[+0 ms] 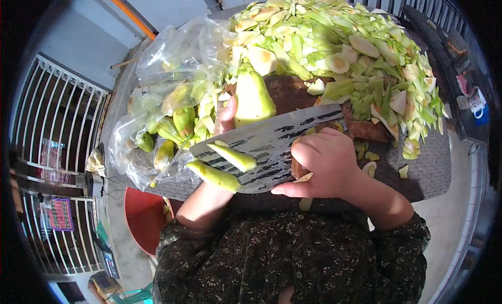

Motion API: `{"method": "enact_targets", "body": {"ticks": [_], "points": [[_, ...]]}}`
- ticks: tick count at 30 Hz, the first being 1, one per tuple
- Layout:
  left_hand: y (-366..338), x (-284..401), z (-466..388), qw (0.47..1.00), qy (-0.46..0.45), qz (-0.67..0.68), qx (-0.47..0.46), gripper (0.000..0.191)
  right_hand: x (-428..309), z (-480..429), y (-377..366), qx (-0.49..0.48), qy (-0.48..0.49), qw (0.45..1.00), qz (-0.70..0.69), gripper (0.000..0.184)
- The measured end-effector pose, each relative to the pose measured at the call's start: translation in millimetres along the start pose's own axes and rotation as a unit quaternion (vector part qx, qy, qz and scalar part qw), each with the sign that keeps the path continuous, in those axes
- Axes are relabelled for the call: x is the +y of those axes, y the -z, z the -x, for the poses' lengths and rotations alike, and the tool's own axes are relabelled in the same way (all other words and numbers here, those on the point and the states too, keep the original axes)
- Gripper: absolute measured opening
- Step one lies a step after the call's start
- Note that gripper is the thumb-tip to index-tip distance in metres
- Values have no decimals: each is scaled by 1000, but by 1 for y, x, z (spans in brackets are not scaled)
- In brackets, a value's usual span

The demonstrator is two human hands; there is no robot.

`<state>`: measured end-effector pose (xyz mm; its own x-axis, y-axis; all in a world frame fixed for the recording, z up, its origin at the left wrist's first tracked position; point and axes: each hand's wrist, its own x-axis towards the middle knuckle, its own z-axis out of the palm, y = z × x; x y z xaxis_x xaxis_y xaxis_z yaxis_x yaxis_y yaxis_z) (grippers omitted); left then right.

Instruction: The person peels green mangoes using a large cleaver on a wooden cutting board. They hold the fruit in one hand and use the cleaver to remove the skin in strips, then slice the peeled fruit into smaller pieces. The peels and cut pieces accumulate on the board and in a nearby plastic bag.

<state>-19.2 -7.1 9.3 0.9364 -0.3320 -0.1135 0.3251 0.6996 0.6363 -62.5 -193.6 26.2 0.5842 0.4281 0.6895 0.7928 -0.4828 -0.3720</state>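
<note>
My right hand [327, 160] grips a wide cleaver [270, 141], its broad steel blade pointing left and streaked with dark reflections. Two pale green slices [235, 158] cling to the flat of the blade near its lower left. Behind the blade, my left hand [228, 115] is mostly hidden; its thumb lies along the left side of a large pale green vegetable [254, 98] with its skin cut away. The vegetable stands with its narrow end away from me, over a brown wooden cutting board [288, 94]. Whether the blade touches the vegetable is unclear.
Cut slices [313, 37] are heaped across the table's far side and right. At left, a clear plastic bag [180, 64] lies around whole green vegetables [184, 121]. A red tub [143, 221] stands below the table's left edge. Small scraps [371, 156] lie beside the board.
</note>
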Motion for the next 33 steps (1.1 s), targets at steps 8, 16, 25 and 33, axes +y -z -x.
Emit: {"method": "enact_targets", "body": {"ticks": [8,16,25,33], "points": [[-6,-2,5,1000,11,15,-18,56,-1,-1,4,-60,-8,998,31,52],[-8,-6,12,998,56,-21,0,58,66,-15,36,-26,-294,945,140,61],[-10,-17,8,995,28,78,55,62,31,-11,26,-33,-214,976,26,55],[1,-11,5,982,130,117,-73,70,0,1,2,-53,8,999,0,51]]}}
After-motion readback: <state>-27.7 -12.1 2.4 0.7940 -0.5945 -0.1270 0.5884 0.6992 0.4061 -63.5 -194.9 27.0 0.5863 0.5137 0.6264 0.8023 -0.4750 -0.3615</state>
